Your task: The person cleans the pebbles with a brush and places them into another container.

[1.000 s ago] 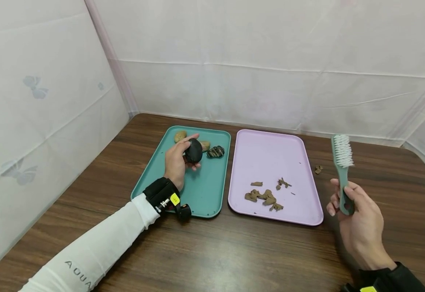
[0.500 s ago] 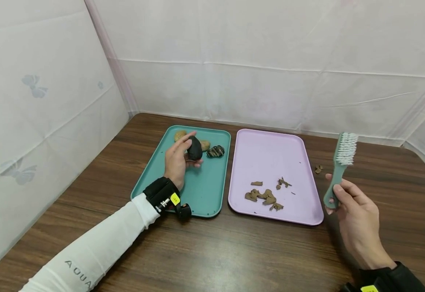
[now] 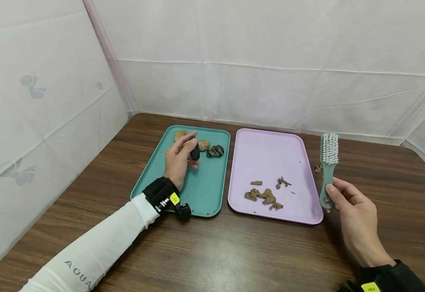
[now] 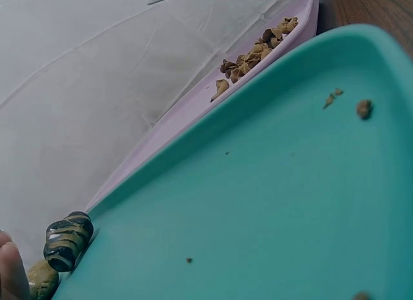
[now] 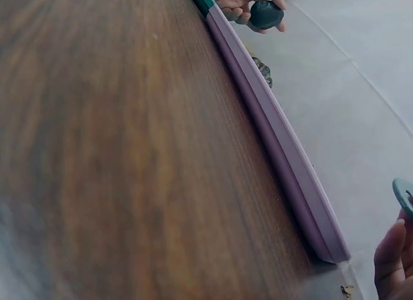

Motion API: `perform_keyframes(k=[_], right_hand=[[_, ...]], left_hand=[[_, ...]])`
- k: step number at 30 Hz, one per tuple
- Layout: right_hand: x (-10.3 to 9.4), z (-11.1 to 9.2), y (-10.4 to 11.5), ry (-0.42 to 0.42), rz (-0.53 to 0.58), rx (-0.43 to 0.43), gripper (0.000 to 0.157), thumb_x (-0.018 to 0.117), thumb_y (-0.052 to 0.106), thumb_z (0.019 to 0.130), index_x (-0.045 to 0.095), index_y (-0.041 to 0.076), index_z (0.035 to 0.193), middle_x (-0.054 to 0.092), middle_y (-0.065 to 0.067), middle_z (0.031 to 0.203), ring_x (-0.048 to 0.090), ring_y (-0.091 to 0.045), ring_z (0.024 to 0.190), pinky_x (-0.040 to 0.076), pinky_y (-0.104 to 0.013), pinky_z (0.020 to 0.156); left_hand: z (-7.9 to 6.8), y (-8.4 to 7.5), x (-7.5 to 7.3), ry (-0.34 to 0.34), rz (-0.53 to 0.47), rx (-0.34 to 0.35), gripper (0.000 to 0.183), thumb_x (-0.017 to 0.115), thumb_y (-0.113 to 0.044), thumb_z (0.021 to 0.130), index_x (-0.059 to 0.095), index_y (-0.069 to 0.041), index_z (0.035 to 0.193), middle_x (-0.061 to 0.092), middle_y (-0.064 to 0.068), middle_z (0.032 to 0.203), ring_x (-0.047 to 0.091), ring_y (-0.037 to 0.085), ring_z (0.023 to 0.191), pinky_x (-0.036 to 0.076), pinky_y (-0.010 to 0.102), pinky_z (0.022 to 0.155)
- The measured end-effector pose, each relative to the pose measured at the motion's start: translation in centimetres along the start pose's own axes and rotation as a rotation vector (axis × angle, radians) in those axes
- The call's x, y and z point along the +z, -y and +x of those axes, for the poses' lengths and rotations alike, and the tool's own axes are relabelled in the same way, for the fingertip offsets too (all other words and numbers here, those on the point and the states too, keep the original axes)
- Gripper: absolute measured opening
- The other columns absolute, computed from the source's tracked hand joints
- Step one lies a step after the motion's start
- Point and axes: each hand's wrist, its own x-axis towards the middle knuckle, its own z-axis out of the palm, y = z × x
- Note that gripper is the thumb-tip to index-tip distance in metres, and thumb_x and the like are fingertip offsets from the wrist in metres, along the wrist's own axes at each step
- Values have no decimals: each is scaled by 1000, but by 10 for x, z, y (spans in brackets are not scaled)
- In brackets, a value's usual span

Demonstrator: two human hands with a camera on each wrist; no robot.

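Observation:
Over the teal tray [image 3: 201, 190], my left hand [image 3: 176, 165] grips a smooth black stone [image 3: 195, 152] between thumb and fingers. The right wrist view shows the stone's [image 5: 266, 14] broad side. My right hand [image 3: 357, 217] pinches the green handle of a scrubbing brush [image 3: 327, 178] and holds it upright by the right edge of the lilac tray [image 3: 267, 158]. Its white bristles face the head camera. Behind the left fingers, a black-and-gold striped stone [image 3: 215, 151] and two yellowish stones, one nearer [image 3: 203, 145] and one at the corner [image 3: 179, 135], lie in the teal tray.
Brown clay-like scraps [image 3: 269, 197] lie in the lilac tray's front half. Another brown crumb [image 3: 318, 168] is on the wooden table [image 3: 212, 251] right of that tray. Small crumbs [image 4: 364, 109] dot the teal tray. White sheeting [image 3: 234, 73] closes off the back and sides.
The brush has swung left and twisted, its bristles turning from sideways toward the camera. In my left fingers the black stone has turned from broad side to narrow edge. The trays stay put.

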Motion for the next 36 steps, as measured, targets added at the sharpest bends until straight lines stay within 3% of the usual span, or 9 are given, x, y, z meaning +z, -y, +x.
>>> perform_keyframes(k=[7, 16, 21, 36], right_hand=[[-2, 2, -1, 21, -73, 23, 13, 75, 10, 102, 79, 14, 113, 71, 3, 86, 60, -9, 73, 51, -17, 56], [-6, 6, -4, 52, -165, 91, 10, 75, 16, 102, 79, 21, 110, 67, 6, 84, 52, -10, 66, 45, -20, 50], [-8, 7, -4, 63, -196, 145, 9, 76, 20, 102, 80, 24, 109, 64, 5, 82, 52, -10, 62, 44, -20, 46], [-8, 6, -7, 159, -247, 110, 22, 81, 21, 98, 74, 12, 118, 69, 2, 82, 56, -9, 58, 49, -22, 42]], left_hand=[[1, 2, 0, -13, 36, -29, 40, 61, -21, 111, 61, -13, 150, 61, 1, 92, 58, 14, 63, 55, 26, 58], [1, 2, 0, 15, 93, -67, 43, 62, -22, 111, 59, -11, 152, 63, 6, 113, 54, 15, 66, 54, 27, 61], [2, 1, 1, 19, 121, -94, 43, 64, -22, 110, 60, -8, 150, 62, 8, 108, 55, 14, 64, 55, 24, 59], [2, 2, 0, 48, 179, -137, 44, 71, -25, 106, 64, -12, 147, 62, 13, 118, 59, 14, 65, 59, 24, 62]])
